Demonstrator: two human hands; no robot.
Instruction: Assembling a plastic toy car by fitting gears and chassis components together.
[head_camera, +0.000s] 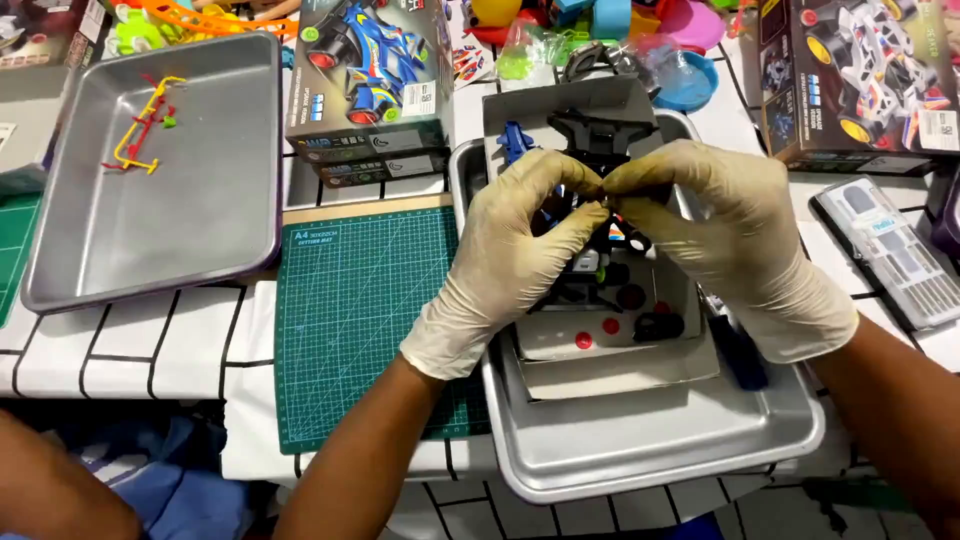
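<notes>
Over the near-right metal tray (650, 450), both gloved hands meet fingertip to fingertip. Left hand (515, 250) and right hand (725, 235) are pinched narrow on a small dark part (604, 196); it is mostly hidden by the fingers, so its long axis and heading cannot be told. Below the hands, inside the tray, an open cardboard box (610, 345) holds black chassis pieces (600, 135), black wheels (655, 325), red dots and a blue piece (514, 143). Left of the tray lies a green cutting mat (360, 320). Far left, a second metal tray (160, 200) carries a red-and-yellow sprue (145, 130). Toy-car boxes stand far centre (370, 85) and far right (860, 80). A grey case (890, 250) lies right on the bench (120, 340).
</notes>
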